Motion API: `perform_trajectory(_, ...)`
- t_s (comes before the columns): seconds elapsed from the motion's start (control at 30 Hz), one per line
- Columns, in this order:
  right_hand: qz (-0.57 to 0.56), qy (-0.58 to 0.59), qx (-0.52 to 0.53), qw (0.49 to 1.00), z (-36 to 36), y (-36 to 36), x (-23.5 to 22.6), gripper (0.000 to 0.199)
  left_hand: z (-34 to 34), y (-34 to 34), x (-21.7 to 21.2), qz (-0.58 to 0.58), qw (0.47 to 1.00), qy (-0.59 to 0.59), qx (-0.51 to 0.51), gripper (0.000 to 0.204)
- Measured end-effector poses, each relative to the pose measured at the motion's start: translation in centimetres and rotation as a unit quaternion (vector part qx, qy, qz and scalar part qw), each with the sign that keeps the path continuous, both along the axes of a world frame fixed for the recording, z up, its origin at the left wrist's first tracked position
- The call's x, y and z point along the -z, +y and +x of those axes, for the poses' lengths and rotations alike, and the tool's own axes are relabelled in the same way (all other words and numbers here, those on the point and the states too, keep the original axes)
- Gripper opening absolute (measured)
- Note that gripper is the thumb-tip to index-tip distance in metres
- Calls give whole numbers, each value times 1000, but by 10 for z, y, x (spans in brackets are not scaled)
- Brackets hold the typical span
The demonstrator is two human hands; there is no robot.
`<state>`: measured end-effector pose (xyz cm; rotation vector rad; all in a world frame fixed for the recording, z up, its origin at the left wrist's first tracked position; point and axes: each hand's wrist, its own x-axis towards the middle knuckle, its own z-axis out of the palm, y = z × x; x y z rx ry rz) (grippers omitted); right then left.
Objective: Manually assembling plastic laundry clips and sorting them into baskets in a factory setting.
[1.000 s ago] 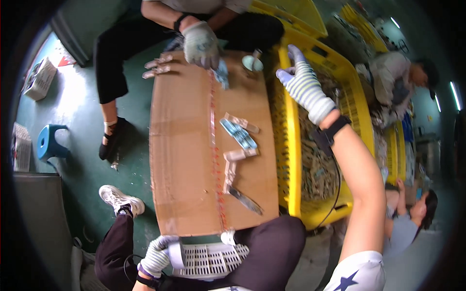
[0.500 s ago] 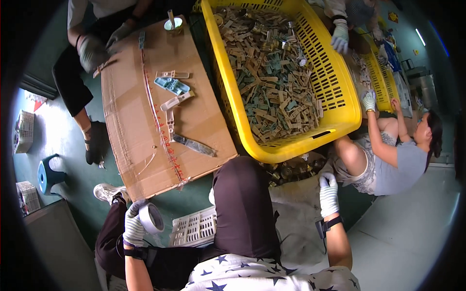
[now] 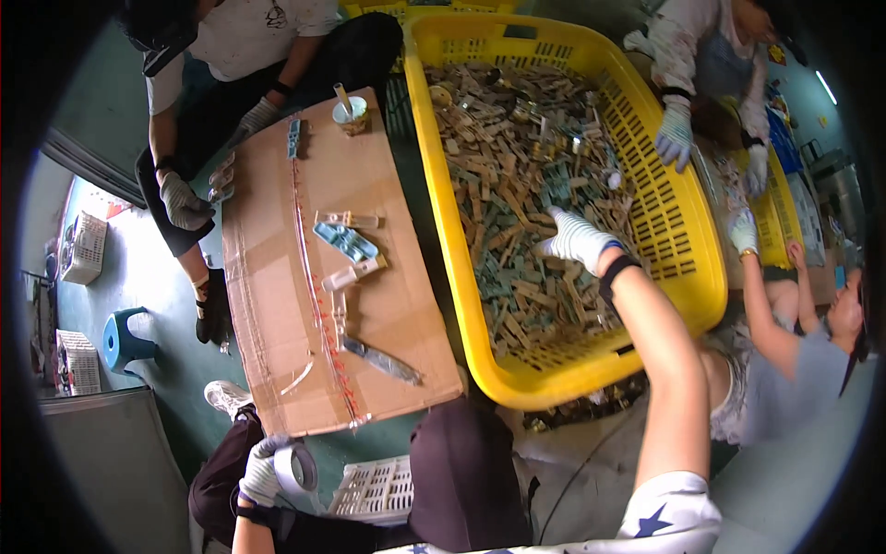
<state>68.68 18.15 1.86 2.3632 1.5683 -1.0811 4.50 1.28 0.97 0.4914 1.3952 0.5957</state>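
Yellow crate [image 3: 685, 231] brims with small parts [image 3: 517, 185]; the gloved right hand [image 3: 577, 238], fingers spread, reaches into them. Left hand [image 3: 261, 471] apparently clamps a tape roll [image 3: 297, 467] below the cardboard's [image 3: 277, 277] near edge.

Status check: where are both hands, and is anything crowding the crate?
Right hand gloved, reaching onto small parts in yellow crate. Left hand holds tape roll by knee. Co-worker's gloved hand over crate's far rim.

one head-worn fisheye view looks steeply down, fairly near, over a yellow basket [image 3: 678, 231] and cardboard sheet [image 3: 268, 277].
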Motion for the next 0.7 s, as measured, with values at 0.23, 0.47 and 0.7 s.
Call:
perform_trajectory(0.23, -121, -48, 31, 991, -43, 107, 98, 93, -16, -6, -12, -8, 998, 50, 22, 18)
perform_trajectory(0.47, -89, -12, 98, 991, -31, 129, 169, 90, -17, 2, -15, -131, 987, 81, 39, 20)
perform_trajectory(0.7, 28, 201, 62, 977, -91, 81, 160, 104, -3, 6, -34, -109, 987, 113, 19, 20)
